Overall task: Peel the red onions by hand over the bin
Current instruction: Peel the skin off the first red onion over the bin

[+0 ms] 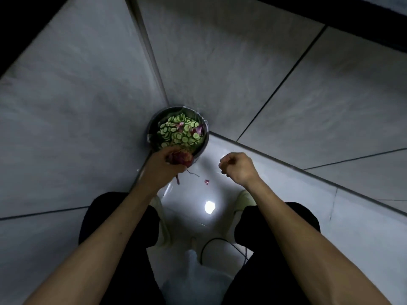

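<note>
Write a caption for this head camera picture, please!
Left hand holds a red onion beside the bin of cucumber slices; right hand is curled nearby.

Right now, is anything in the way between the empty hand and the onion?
No, nothing visible is. The left hand grips the red onion at the bin rim. The right hand is curled and apart, with only bare floor showing between them.

Dark bin (203, 137) brimming with pale-green slices (176, 134) rimmed darker green — purple skins (199, 129) scattered on top, red-purple onion (180, 159), grey tiled walls (66, 106), black trousers (123, 219).
</note>
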Motion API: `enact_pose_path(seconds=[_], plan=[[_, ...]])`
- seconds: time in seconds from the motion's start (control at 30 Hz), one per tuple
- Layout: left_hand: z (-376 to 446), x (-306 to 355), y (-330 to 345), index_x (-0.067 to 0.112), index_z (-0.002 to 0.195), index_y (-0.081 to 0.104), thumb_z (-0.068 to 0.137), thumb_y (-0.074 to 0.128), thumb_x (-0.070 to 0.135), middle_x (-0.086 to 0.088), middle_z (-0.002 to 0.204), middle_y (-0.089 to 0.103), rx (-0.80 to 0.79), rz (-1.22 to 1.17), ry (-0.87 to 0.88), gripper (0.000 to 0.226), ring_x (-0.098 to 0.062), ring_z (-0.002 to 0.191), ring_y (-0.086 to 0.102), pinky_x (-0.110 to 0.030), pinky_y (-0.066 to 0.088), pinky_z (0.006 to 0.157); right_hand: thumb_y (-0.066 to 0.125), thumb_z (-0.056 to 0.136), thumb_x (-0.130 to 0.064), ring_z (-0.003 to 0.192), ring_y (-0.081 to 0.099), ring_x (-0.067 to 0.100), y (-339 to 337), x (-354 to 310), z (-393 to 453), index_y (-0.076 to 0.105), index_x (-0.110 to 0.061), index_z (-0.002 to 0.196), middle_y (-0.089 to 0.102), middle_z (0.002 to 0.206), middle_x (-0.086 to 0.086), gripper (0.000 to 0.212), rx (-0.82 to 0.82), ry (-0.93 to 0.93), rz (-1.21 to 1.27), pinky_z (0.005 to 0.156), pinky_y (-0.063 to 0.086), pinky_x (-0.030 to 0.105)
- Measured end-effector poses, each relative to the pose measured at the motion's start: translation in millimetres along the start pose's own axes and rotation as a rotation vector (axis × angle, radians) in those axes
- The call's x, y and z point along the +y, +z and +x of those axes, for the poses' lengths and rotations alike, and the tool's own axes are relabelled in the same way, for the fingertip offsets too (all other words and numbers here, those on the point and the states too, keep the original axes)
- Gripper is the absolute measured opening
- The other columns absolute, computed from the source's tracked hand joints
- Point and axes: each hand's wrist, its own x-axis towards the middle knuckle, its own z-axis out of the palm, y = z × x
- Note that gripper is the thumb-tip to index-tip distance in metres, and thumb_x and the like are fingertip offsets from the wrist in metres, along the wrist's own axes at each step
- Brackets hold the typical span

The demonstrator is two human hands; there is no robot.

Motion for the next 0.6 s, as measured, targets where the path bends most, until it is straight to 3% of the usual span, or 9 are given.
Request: enact_pose_path(seconds=[0.13,0.23,0.3,0.4,0.5,0.6], plan=[[6,-18,4,0.028,0.109,0.065,0.055,0.085,0.019,-0.004,0.116,0.064,0.046,0.024,-0.034,0.057,-0.026,0.118,0.060,-0.052,0.056,0.094,0.068,0.086,-0.007,0.085,0.070,0.027,21,33,16,0.065,-0.020,0.071,0.073,0.089,0.012,0.019,-0.038,0.025,-0.095,0.077,0.056,0.031],[19,-48,10,0.025,0.111,0.067,0.063,0.091,0.009,-0.007,0.120,0.064,0.063,0.036,-0.028,0.056,-0.027,0.120,0.061,-0.056,0.056,0.094,0.065,0.088,-0.011,0.087,0.067,0.023,39,69,37,0.072,-0.010,0.087,0.074,0.096,0.014,0.007,-0.045,0.036,-0.185,0.078,0.051,0.025],[22,-73,17,0.026,0.108,0.068,0.069,0.088,0.001,-0.006,0.119,0.066,0.068,0.001,-0.039,0.050,-0.028,0.119,0.062,-0.054,0.057,0.094,0.062,0.089,-0.013,0.092,0.067,0.026,55,94,51,0.074,-0.006,0.097,0.074,0.098,0.015,0.016,-0.031,0.032,-0.241,0.081,0.050,0.024],[9,-98,27,0.036,0.095,0.069,0.062,0.089,0.007,-0.008,0.114,0.069,0.088,-0.057,-0.117,0.048,-0.033,0.111,0.067,-0.046,0.059,0.086,0.061,0.088,-0.012,0.099,0.067,0.029,80,129,60,0.074,-0.005,0.100,0.072,0.104,0.014,0.019,-0.029,0.040,-0.301,0.082,0.048,0.023],[-3,-111,35,0.023,0.107,0.069,0.076,0.081,-0.005,-0.018,0.122,0.066,0.088,-0.152,-0.269,0.043,-0.030,0.095,0.069,-0.031,0.059,0.068,0.058,0.088,-0.009,0.099,0.066,0.030,101,155,64,0.070,-0.003,0.106,0.068,0.112,0.016,0.022,-0.074,0.108,-0.344,0.085,0.053,0.028],[4,-112,41,0.020,0.115,0.069,0.079,0.079,-0.004,-0.013,0.120,0.067,0.090,-0.162,-0.312,0.044,-0.025,0.093,0.071,-0.027,0.060,0.066,0.061,0.088,-0.010,0.106,0.063,0.034,117,166,86,0.063,-0.002,0.120,0.062,0.121,0.017,0.033,-0.092,0.171,-0.335,0.094,0.053,0.037]])
